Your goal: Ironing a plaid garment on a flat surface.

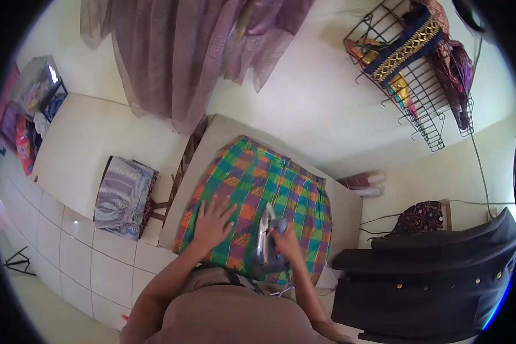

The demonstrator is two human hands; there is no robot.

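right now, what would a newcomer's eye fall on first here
The bright checked cloth in the middle stands out first, spread on a pale surface, the left hand splayed on it and the right hand holding an iron over it. Next come the mauve curtain hanging above and the black wire rack at upper right.

Soft light is brightening the wall (304, 74), while small glints are shining on the floor tiles (112, 278). The iron (262, 246) is looking blurred. Fisheye distortion is bending straight edges, black corners are surrounding the view, and a blue streak (500, 304) is glowing lower right.
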